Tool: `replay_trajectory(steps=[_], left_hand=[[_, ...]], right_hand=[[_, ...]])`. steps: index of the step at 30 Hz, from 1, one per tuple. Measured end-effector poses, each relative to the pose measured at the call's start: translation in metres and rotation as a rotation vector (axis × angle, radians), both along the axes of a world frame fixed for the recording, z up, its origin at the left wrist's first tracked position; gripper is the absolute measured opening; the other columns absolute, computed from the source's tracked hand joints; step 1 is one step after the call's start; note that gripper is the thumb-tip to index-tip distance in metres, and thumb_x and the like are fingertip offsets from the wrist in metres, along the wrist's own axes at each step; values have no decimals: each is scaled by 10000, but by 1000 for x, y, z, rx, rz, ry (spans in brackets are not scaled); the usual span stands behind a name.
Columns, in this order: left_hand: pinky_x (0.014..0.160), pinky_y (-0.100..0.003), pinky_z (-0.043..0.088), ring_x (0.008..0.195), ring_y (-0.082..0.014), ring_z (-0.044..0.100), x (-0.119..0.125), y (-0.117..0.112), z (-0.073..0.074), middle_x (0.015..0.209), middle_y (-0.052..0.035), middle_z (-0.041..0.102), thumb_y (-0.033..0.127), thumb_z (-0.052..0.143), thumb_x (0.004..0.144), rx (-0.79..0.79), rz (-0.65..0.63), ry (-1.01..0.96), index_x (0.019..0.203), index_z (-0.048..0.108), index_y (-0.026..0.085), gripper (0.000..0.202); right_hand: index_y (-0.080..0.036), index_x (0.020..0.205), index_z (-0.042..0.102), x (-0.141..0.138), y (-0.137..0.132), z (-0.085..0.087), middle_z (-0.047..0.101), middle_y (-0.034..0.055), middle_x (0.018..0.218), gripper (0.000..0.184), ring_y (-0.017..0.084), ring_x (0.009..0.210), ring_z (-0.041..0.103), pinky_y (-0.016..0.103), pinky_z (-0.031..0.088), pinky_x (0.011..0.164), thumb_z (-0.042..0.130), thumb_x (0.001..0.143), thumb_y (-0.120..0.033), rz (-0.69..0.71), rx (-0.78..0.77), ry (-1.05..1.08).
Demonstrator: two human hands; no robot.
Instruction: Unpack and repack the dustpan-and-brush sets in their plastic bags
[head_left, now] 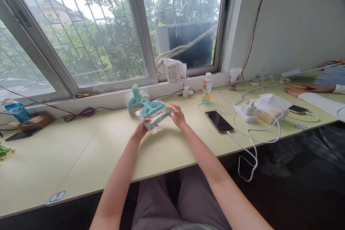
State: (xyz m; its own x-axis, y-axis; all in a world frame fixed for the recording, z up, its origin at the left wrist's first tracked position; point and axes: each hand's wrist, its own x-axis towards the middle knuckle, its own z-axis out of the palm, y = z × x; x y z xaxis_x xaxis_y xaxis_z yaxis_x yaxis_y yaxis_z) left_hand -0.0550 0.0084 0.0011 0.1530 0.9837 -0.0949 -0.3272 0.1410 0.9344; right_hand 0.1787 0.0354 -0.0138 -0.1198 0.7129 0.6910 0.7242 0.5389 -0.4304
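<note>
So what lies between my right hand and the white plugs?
In the head view, a dark-screened phone and some thin white cable lie between them.

- I see the teal, fan-shaped plastic dustpan [154,106] in clear wrap [155,130], its label [158,118] blue and yellow-green.
- The broad, flat tabletop [105,161] reads pale yellow-green to me.
- I make out purple lettering [230,79] on the white, tapered cup [235,78].
</note>
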Motion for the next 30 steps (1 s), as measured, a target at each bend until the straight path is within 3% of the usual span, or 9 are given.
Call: replay_trajectory(steps=[6, 9, 13, 17, 21, 30], left_hand=[[566, -279, 581, 748, -207, 689, -8, 4, -3, 997, -133, 697, 179, 600, 746, -9, 70, 11, 1170, 553, 101, 434], [533, -270, 565, 724, -214, 697, -13, 4, -2, 1015, -140, 693, 173, 600, 741, -5, 23, 37, 1175, 538, 99, 444], [484, -259, 532, 697, -230, 706, -14, 0, -1, 1037, -150, 687, 194, 595, 763, -17, -65, 93, 1210, 506, 97, 467], [527, -269, 551, 718, -231, 709, -11, -4, 0, 1021, -157, 692, 186, 569, 790, -30, -105, 111, 1228, 496, 78, 457], [585, -294, 576, 734, -234, 711, -6, -7, 1, 1010, -154, 698, 194, 571, 809, -22, -171, 127, 1216, 517, 64, 430], [605, -322, 580, 736, -237, 705, -5, -8, -2, 987, -154, 702, 243, 642, 790, 11, -206, 155, 1180, 558, 79, 432]], right_hand=[[-364, 1150, 684, 5, 14, -3, 629, 4, 1258, 384, 251, 1174, 551, 421, 496, 950, 681, 815, -178, 155, -125, 140], [-367, 1000, 746, 6, 18, -4, 618, -15, 1283, 207, 251, 1189, 552, 410, 489, 954, 678, 831, -267, 261, -167, 212], [-328, 873, 775, 6, 18, -6, 639, 12, 1235, 116, 210, 995, 651, 365, 522, 864, 666, 835, -321, 355, -225, 312], [-291, 796, 775, 6, 20, -11, 649, 41, 1182, 97, 210, 970, 647, 330, 532, 776, 720, 766, -365, 321, -226, 418], [-261, 729, 762, 9, 23, -14, 658, 58, 1084, 118, 227, 1023, 625, 345, 505, 841, 769, 689, -371, 231, -239, 462], [-231, 771, 741, 4, 21, -15, 628, 70, 1085, 137, 213, 1010, 620, 355, 488, 886, 723, 733, -362, 169, -190, 468]])
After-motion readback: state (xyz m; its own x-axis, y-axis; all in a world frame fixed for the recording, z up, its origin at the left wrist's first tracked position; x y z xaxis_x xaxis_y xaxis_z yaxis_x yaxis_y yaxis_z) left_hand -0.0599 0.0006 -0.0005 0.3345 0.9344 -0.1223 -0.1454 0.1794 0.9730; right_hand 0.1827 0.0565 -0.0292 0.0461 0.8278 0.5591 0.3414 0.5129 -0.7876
